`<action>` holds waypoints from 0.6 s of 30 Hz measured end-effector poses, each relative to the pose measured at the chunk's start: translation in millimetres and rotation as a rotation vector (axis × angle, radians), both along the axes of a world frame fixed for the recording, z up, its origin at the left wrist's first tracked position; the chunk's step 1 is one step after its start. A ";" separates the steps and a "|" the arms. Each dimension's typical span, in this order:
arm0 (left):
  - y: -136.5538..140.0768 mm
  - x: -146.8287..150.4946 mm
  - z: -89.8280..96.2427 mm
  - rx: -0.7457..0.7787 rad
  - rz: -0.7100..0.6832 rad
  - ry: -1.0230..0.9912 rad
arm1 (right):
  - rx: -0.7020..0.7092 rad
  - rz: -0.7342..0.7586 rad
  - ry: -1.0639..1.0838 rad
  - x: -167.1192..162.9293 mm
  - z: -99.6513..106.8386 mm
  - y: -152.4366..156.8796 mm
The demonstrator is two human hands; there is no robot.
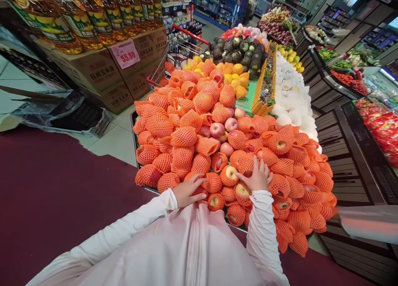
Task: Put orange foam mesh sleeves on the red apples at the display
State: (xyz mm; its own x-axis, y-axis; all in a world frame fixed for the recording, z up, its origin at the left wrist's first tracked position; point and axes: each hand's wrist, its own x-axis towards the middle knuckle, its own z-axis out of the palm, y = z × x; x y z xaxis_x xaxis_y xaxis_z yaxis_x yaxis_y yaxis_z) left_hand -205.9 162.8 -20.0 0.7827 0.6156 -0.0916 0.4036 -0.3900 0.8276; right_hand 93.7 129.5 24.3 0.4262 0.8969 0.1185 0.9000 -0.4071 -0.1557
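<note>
My left hand [188, 190] rests at the near edge of a heap of apples in orange foam nets, fingers stretched and apart, holding nothing. Beside its fingertips lies a netted apple [213, 182]. My right hand [258, 176] is further right over the heap, fingers spread and pointing away from me. Its thumb is close to an apple [231, 172] whose pale end shows through the net opening; whether they touch I cannot tell. Just below sits another pale-ended apple [242, 190]. Bare pink apples [217, 130] lie in the middle of the heap.
Behind the apples are yellow fruit [236, 79], dark-netted fruit [236, 51] and a yellow divider [264, 82]. White-wrapped fruit [292, 95] lies at right. A shopping cart [189, 35] stands behind. Oil bottles [81, 24] top cartons [99, 74] at left, near a black crate [77, 116].
</note>
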 end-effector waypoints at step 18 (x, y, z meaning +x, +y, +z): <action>-37.6 5.3 13.9 -0.047 0.172 -0.181 | 0.472 0.481 0.166 -9.0 10.4 -29.0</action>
State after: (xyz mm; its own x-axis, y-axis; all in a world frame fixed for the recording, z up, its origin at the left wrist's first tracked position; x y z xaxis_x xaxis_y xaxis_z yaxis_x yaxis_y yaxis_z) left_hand -200.6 125.2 -6.1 0.6730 0.7396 0.0089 0.3042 -0.2878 0.9081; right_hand 84.7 100.5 34.7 0.0410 0.8590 0.5103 0.9123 0.1761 -0.3696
